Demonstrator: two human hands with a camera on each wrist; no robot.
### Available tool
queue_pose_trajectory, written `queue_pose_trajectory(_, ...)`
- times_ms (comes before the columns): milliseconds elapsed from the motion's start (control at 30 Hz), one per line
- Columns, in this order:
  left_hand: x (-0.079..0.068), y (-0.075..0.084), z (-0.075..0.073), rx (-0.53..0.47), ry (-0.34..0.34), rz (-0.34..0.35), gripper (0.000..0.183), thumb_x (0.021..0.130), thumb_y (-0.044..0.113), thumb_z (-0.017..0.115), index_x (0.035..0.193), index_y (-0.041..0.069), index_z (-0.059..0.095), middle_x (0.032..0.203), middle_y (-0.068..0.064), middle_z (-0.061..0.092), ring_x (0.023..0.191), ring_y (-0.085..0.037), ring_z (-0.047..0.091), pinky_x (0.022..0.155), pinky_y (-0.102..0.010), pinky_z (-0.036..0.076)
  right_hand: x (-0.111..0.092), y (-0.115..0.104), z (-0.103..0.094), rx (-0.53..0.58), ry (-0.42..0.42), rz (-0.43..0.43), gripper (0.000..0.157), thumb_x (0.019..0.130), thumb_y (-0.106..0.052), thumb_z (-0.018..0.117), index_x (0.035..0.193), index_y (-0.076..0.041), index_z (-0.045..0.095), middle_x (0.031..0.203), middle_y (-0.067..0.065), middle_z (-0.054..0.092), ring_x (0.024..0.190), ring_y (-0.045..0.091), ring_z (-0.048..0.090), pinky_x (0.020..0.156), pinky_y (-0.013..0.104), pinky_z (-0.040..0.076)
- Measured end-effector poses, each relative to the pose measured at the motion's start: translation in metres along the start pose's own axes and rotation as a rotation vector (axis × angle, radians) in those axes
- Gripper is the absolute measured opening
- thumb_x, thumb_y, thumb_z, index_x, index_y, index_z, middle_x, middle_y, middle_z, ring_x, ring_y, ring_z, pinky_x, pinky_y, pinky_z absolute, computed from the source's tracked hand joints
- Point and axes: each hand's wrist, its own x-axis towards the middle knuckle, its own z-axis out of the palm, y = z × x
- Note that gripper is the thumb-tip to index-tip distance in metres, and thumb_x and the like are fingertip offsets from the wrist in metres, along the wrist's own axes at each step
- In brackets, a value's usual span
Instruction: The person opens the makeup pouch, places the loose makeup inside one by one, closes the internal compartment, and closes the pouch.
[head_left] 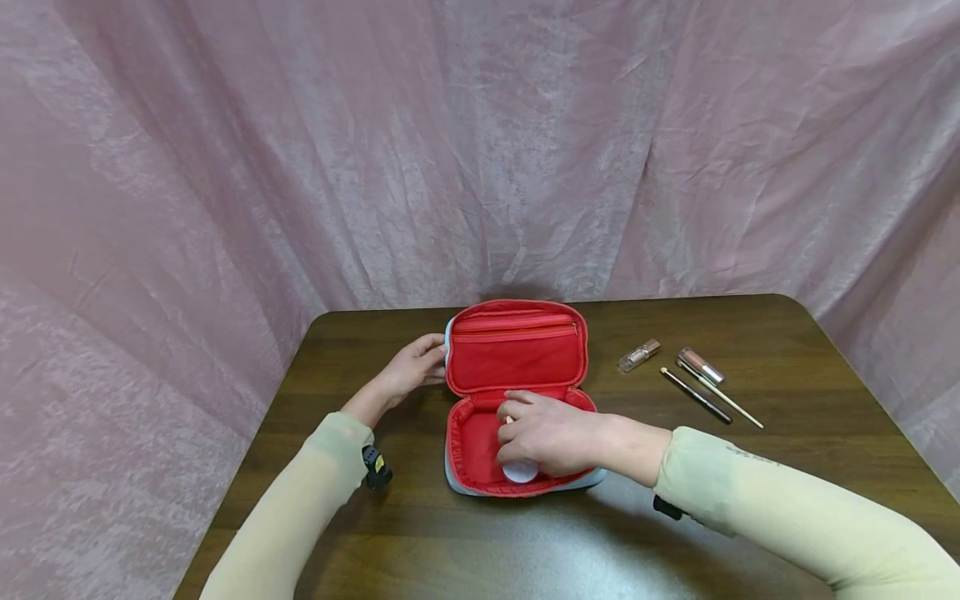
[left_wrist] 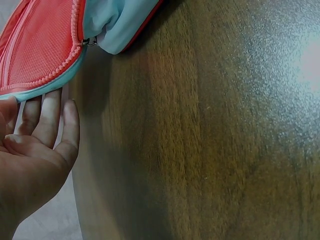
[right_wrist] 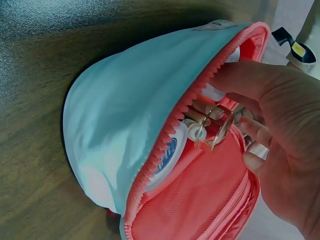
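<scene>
A zippered pouch, red inside [head_left: 472, 437] and pale blue outside [right_wrist: 125, 115], lies unfolded on the table, its lid [head_left: 517, 362] raised. At the lid's left edge, my left hand [head_left: 412, 371] pinches the rim, fingers behind it, as the left wrist view shows. My right hand [head_left: 551, 433] reaches into the pouch's lower half. In the right wrist view its curled fingers hold a clear, gold-rimmed item [right_wrist: 202, 135], partly hidden. Beside that item sits a white rounded container [right_wrist: 172, 155] with a blue label. Other small white and tan items inside are mostly covered.
Right of the pouch, on the brown wooden table [head_left: 420, 533], lie a small clear tube [head_left: 639, 356], a lip-gloss-like tube [head_left: 701, 366], a dark slim stick [head_left: 696, 396] and a thin pale stick [head_left: 723, 396]. A pink curtain [head_left: 480, 167] hangs behind the table.
</scene>
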Motion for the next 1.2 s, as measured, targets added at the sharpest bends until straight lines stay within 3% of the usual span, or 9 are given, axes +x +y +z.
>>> queue_pose_trajectory(200,-0.001,0.001,0.0,0.01,-0.005,-0.003,0.04,0.112,0.025,0.046,0.145,0.003,0.046,0.129,-0.016,0.062,0.1,-0.021,0.072,0.097,-0.044,0.055,0.001,-0.001,0.005,-0.032,-0.018,0.014,0.036,0.079,-0.021,0.087,0.111,-0.033,0.076,0.104,-0.011,0.068,0.117,0.021,0.053,0.112,0.047,0.038)
queue_pose_trajectory(533,0.0,0.002,0.0,0.003,0.0,-0.013,0.039,0.112,0.025,0.046,0.145,0.004,0.047,0.129,-0.016,0.061,0.099,-0.022,0.072,0.099,-0.048,0.053,0.003,-0.004,0.005,-0.021,-0.095,0.059,0.039,0.08,-0.02,0.085,0.115,-0.033,0.075,0.109,-0.011,0.069,0.12,0.021,0.053,0.116,0.048,0.033)
queue_pose_trajectory(833,0.0,0.002,0.001,-0.008,-0.011,-0.005,0.041,0.112,0.025,0.045,0.145,0.002,0.045,0.13,-0.019,0.061,0.101,-0.024,0.071,0.102,-0.052,0.049,-0.002,-0.004,-0.001,0.058,-0.07,0.08,0.051,0.079,-0.018,0.086,0.126,-0.03,0.073,0.119,-0.006,0.068,0.132,0.026,0.049,0.117,0.048,0.033)
queue_pose_trajectory(1000,0.0,0.003,0.001,-0.008,-0.017,0.001,0.041,0.112,0.025,0.045,0.145,0.001,0.045,0.129,-0.018,0.062,0.102,-0.024,0.072,0.103,-0.054,0.049,-0.009,0.0,-0.015,0.111,-0.035,0.12,0.06,0.077,-0.013,0.083,0.133,-0.028,0.068,0.126,-0.005,0.066,0.138,0.028,0.044,0.119,0.047,0.03)
queue_pose_trajectory(1200,0.002,0.004,0.003,-0.008,-0.011,-0.002,0.04,0.112,0.025,0.046,0.145,0.003,0.046,0.127,-0.017,0.063,0.102,-0.025,0.071,0.102,-0.053,0.05,-0.022,0.011,-0.037,0.102,0.037,0.163,0.058,0.078,-0.011,0.083,0.132,-0.027,0.068,0.126,-0.004,0.066,0.138,0.03,0.043,0.118,0.049,0.03)
